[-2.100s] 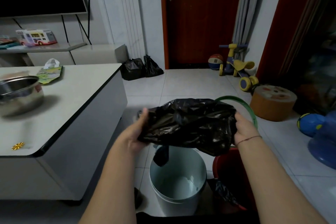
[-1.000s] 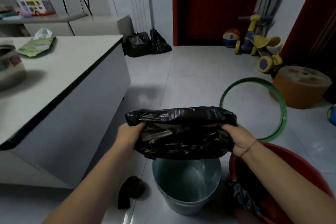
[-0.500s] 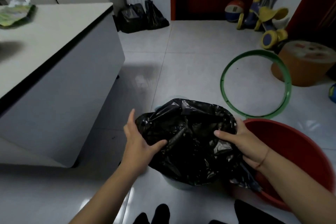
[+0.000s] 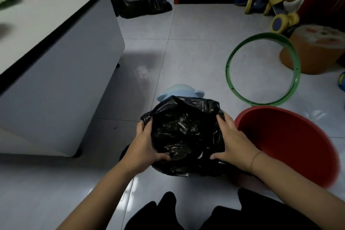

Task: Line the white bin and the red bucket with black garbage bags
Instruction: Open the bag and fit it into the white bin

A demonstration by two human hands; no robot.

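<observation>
A crumpled black garbage bag (image 4: 183, 134) covers the white bin on the floor below me; the bin itself is hidden under the plastic. My left hand (image 4: 144, 147) grips the bag's left edge and my right hand (image 4: 232, 144) presses on its right side, both at rim height. The bag's mouth gapes open upward between my hands. The red bucket (image 4: 291, 144) stands right of the bag, touching or nearly touching it, with nothing visible inside.
A pale blue lid (image 4: 176, 91) lies just behind the bag. A green hoop (image 4: 228, 65) rests on the tiles beyond the bucket, with an orange stool (image 4: 315, 50) and a ride-on toy (image 4: 278, 5) further back. A white table (image 4: 56, 30) stands left. Full black bags (image 4: 141, 2) sit by the wall.
The bag has come down from in front of me onto the bin, and its mouth has spread open. Both hands have shifted from holding it up to gripping its sides. My view tilted downward.
</observation>
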